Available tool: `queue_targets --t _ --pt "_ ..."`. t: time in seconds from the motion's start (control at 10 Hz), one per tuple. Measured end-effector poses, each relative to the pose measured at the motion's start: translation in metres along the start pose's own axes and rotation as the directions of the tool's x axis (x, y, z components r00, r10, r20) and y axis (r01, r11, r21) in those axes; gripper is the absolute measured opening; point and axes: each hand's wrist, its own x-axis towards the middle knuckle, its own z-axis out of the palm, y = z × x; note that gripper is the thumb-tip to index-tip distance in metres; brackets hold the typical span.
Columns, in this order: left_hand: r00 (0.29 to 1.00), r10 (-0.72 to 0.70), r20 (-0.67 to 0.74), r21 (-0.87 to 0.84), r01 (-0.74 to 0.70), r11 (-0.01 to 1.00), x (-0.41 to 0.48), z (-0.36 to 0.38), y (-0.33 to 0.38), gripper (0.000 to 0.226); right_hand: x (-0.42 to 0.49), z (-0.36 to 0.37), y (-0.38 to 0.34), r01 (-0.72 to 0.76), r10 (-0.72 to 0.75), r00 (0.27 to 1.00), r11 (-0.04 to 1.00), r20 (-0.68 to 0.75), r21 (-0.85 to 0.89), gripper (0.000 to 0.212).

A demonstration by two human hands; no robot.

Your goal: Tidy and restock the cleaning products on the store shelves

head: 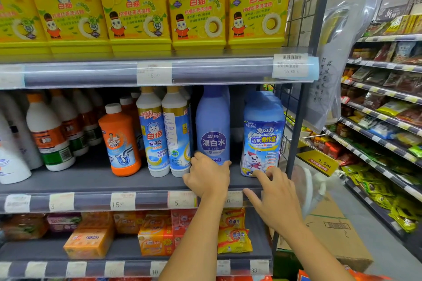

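A tall blue bleach bottle (212, 125) stands upright on the middle shelf (91, 178). My left hand (209, 175) is wrapped around its base. Just to the right stands a light blue bottle with a rabbit label (262, 134). My right hand (274, 196) reaches toward its foot with fingers spread; the fingertips touch or nearly touch the bottom of the label. Left of the bleach stand two white-and-blue toilet cleaner bottles (164, 132) and an orange drain cleaner bottle (121, 141).
Yellow dish-soap jugs (196, 7) fill the top shelf. White bottles with orange caps (50, 130) stand at the left. Soap packs (155, 237) lie on the lower shelf. A grey upright post (303, 102) ends the shelf; a cardboard box (331, 230) sits on the aisle floor.
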Motion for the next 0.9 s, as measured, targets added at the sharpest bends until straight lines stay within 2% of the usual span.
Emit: queue_targets --t 0.4,0.6,0.7,0.8,0.9 --pt "0.999 0.005 0.036 0.020 -0.006 1.000 0.000 0.000 0.000 0.082 -0.003 0.001 -0.002 -0.027 0.027 0.997 1.000 0.072 0.003 0.046" --pt "0.990 0.067 0.123 0.004 -0.068 0.998 -0.005 -0.014 -0.010 0.059 -0.004 -0.009 0.000 -0.018 0.013 0.986 0.999 0.168 0.032 0.051" --pt "0.946 0.283 0.157 -0.036 -0.281 0.959 -0.021 -0.030 -0.027 0.047 -0.004 -0.020 0.001 -0.003 0.001 0.965 1.000 0.264 0.007 0.057" --pt "0.823 0.534 0.193 -0.010 -0.543 0.840 -0.048 -0.051 -0.053 0.045 -0.011 -0.030 -0.005 -0.010 0.007 0.928 1.000 0.372 0.006 0.070" --pt "0.737 0.626 0.255 0.063 -0.658 0.750 -0.075 -0.072 -0.084 0.053 -0.026 -0.039 -0.014 -0.026 0.019 0.916 1.000 0.401 0.012 0.073"
